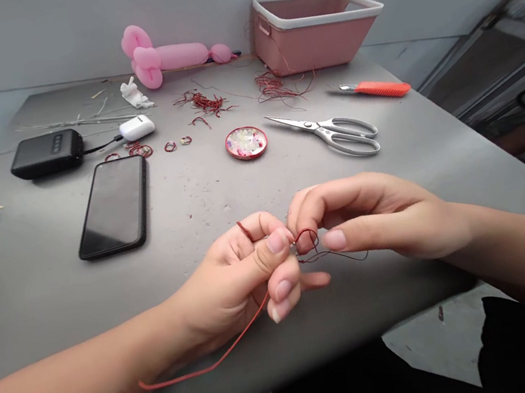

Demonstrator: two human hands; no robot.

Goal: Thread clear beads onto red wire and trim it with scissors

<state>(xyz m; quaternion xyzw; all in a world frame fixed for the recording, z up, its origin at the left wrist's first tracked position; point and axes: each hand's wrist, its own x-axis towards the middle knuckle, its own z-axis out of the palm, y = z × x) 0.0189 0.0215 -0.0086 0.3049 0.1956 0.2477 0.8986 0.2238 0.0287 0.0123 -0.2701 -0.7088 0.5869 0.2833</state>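
My left hand (pixel 260 271) pinches a thin red cord (pixel 214 366) between thumb and index finger, over the near edge of the table. One loose end trails down to the left; a small dark red loop and thin dark strands come out to the right of the pinch. My right hand (pixel 372 218) is close beside it, index finger bent at the loop and thumb held apart from it. Whether that fingertip is inside the loop or only behind it I cannot tell. A red cord ring circles my left index finger.
Beyond my hands are a round dish of beads (pixel 246 143), scissors (pixel 325 131), an orange-handled cutter (pixel 378 88) and a phone (pixel 114 205). Farther back lie red cord scraps (pixel 208 102), a black power bank (pixel 47 153), a pink balloon (pixel 177 56) and a pink basket (pixel 311 42).
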